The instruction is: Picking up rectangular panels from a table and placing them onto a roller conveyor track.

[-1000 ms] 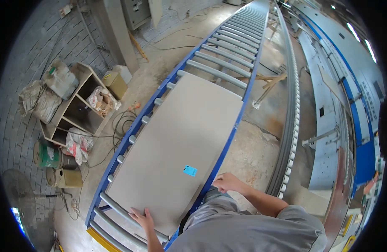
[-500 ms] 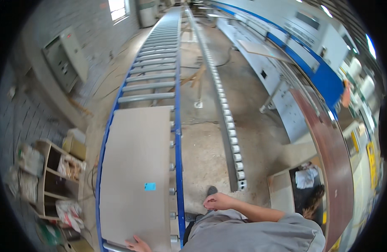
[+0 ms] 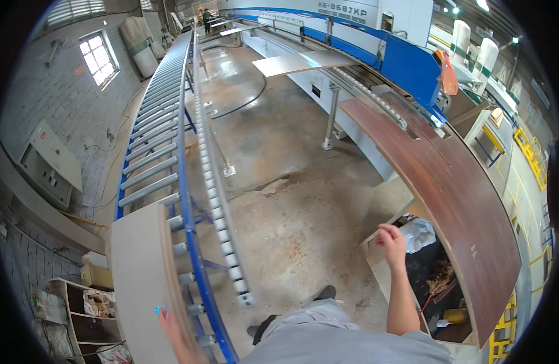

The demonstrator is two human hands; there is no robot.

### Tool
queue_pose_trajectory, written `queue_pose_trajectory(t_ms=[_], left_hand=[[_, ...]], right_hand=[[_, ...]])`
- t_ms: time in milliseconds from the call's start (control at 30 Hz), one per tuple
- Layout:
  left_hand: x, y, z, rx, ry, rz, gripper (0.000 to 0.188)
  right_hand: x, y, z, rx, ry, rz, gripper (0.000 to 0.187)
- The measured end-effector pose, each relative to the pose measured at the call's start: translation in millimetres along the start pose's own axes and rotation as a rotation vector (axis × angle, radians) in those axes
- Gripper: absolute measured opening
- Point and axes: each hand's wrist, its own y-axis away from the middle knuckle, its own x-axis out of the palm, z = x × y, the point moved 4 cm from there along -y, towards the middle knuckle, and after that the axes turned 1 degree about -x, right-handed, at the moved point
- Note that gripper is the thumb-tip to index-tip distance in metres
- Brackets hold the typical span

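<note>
A stack of pale grey-beige panels (image 3: 140, 261) lies on the blue-framed roller conveyor (image 3: 188, 242) at my left. My left hand (image 3: 173, 333), slightly blurred, reaches over the top panel with its fingers stretched out. Its fingertips are beside a small blue sticker (image 3: 157, 310), which they partly cover. My right hand (image 3: 391, 239) is raised away from my body, fingers loosely curled in, and I see nothing in it. Below and beyond it stands an open-fronted cabinet (image 3: 376, 258) under a reddish-brown board (image 3: 455, 200).
A narrow rail of small white wheels (image 3: 222, 236) runs alongside the conveyor. On the right stands a long blue and white machine (image 3: 407, 70), with a pale panel (image 3: 304, 62) sticking out from it. A shelf unit (image 3: 67, 303) and an electrical box (image 3: 49, 161) are at left.
My view has swung to the right and up, bringing in more of the machine. My right hand has gone from in front of my body out to the right. My left hand has come up to the sticker.
</note>
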Motion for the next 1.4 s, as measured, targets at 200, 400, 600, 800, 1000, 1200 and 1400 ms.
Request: queue_pose_trajectory(t_ms=[200, 400, 600, 800, 1000, 1200, 1400], left_hand=[[213.4, 29.7, -183.1, -0.206, 0.288, 0.375, 0.065], [288.1, 15.1, -235.3, 0.04, -0.529, 0.294, 0.076], [308.9, 17.8, -270.5, 0.074, -0.893, 0.096, 0.073], [315.2, 4.8, -280.3, 0.007, -0.922, 0.066, 0.071], [320.3, 8.4, -291.9, 0.044, -0.869, 0.074, 0.07], [317.8, 3.6, -286.1, 0.05, -0.839, 0.069, 0.065], [315.5, -6.0, -268.8, 0.089, -0.849, 0.056, 0.066]], right_hand=[[-138.0, -99.0, -13.0, -0.26, 0.908, -0.271, 0.032], [-179.4, -125.3, -66.1, -0.258, 1.348, -0.178, 0.046], [-206.2, -147.2, -69.4, -0.382, 1.203, -0.266, 0.043], [-207.0, -183.2, -60.3, -0.099, 1.195, -0.253, 0.072], [-197.3, -187.8, -55.8, -0.09, 1.508, -0.267, 0.085], [-197.0, -189.4, -59.8, -0.12, 1.48, -0.261, 0.085], [-202.1, -188.9, -57.8, -0.096, 1.474, -0.254, 0.084]])
